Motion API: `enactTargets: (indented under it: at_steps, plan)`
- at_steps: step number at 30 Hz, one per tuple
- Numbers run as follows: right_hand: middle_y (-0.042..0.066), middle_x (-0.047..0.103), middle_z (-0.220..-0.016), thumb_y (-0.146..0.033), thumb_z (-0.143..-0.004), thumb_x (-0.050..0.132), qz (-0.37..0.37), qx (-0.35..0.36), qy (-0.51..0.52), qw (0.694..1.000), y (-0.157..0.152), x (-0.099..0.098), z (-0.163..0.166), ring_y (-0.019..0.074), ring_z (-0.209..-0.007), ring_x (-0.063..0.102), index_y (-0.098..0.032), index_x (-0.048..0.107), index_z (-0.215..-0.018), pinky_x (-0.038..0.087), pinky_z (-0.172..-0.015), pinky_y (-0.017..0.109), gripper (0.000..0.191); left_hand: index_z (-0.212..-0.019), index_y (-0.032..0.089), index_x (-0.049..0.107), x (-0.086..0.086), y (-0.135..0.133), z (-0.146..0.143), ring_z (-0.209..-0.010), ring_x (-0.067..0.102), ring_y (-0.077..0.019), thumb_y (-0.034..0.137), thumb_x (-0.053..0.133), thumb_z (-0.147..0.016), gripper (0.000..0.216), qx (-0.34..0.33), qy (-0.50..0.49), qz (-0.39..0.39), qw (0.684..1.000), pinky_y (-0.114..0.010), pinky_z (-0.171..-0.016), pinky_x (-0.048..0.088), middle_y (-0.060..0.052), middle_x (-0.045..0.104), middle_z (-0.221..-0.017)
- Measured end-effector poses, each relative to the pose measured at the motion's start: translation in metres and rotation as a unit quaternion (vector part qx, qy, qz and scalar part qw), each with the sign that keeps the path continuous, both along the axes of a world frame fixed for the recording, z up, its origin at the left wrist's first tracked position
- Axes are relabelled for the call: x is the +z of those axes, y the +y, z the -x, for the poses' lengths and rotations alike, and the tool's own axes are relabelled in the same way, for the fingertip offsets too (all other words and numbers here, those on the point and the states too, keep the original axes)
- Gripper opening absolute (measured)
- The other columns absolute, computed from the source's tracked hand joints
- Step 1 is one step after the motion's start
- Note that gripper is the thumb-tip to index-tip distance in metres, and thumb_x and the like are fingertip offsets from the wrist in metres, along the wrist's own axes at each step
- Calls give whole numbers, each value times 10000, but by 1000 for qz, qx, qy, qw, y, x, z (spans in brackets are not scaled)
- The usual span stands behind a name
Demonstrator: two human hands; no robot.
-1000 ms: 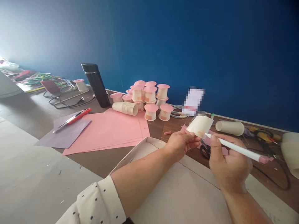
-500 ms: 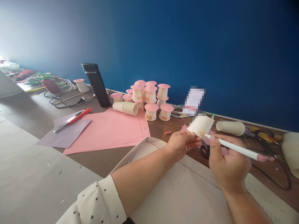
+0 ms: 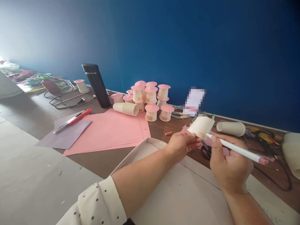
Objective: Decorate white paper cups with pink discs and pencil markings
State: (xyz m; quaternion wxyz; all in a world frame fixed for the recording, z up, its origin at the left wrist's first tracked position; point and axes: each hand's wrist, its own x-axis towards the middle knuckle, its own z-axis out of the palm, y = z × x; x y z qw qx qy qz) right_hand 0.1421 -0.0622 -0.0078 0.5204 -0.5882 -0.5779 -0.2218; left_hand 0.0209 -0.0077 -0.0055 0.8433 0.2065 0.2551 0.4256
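Landmark: the pink-topped cups (image 3: 150, 96), marked with window grids and orange blocks. To their right, nearer you, your left hand (image 3: 181, 144) pinches a tilted paper cup (image 3: 201, 126) by its lower edge; your right hand (image 3: 231, 162) grips a white pen (image 3: 239, 150), tip at the cup's orange patch. Just right of the landmark, a pale object (image 3: 194, 102) is pixelated, its print unreadable.
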Motion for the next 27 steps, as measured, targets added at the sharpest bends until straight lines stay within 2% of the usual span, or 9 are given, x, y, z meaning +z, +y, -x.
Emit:
enactTargets:
  at_steps: [8, 15, 21, 27]
  plan:
    - [89, 731, -949, -326, -906, 609, 11, 8, 3, 1000, 1, -1, 1, 217, -933, 697, -152, 692, -946, 528, -820, 336, 196, -760, 67, 655, 3, -2, 0, -685, 637, -94, 25, 529, -877, 177, -1, 5, 4, 1000, -215, -725, 528, -69, 647, -725]
    - [94, 722, -889, -332, -901, 601, 8, -5, -8, 1000, 1, -2, -2, 200, -836, 687, -140, 671, -922, 521, -741, 316, 206, -765, 66, 656, 2, 0, 0, -690, 631, -99, 18, 523, -876, 180, 1, 9, 3, 1000, -238, -741, 525, -66, 644, -733]
    - [101, 733, -942, -349, -905, 602, 21, 3, 7, 1000, 0, 1, 0, 227, -915, 694, -154, 689, -932, 525, -789, 344, 215, -745, 74, 656, 1, 0, 0, -700, 627, -108, 36, 567, -860, 150, -3, 8, -1, 1000, -261, -801, 520, -69, 647, -736]
    - [107, 732, -937, -356, -907, 599, 12, -10, 11, 1000, -1, 3, 1, 230, -905, 693, -153, 688, -932, 516, -758, 343, 223, -763, 69, 656, 3, -1, 0, -696, 626, -108, 33, 556, -861, 145, 0, 10, 4, 1000, -274, -816, 521, -71, 649, -740]
